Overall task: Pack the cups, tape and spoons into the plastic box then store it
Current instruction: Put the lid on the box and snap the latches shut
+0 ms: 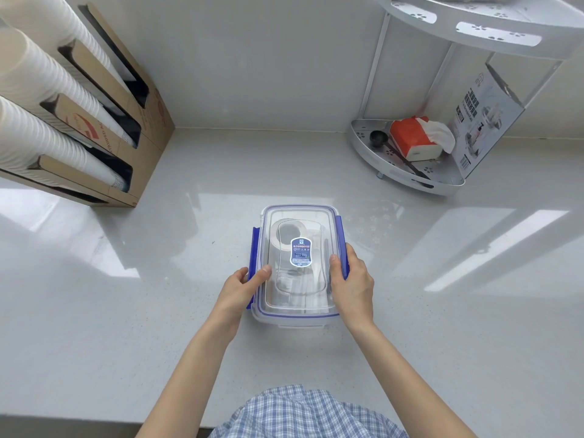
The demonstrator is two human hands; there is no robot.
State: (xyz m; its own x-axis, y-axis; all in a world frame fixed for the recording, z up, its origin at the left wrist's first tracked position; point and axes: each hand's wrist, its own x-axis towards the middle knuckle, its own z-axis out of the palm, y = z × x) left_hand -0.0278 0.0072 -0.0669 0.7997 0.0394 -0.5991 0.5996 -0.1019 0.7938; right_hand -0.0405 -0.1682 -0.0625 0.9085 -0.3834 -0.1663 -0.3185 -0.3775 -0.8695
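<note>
A clear plastic box (298,314) with a blue-trimmed lid and a blue label sits on the white counter in the middle of the head view. Through the lid I make out a roll of tape (286,233) at the far end and pale shapes nearer me that I cannot identify. My left hand (241,287) grips the box's left side, thumb on the lid, fingers under the raised blue latch (254,248). My right hand (350,279) holds the right side, thumb on the lid, fingers over the right blue latch (339,230).
A cardboard dispenser (143,134) with long stacks of white paper cups (41,90) stands at the back left. A white corner shelf (410,178) at the back right holds a red tissue box (414,139), a small black object and a printed carton (483,121).
</note>
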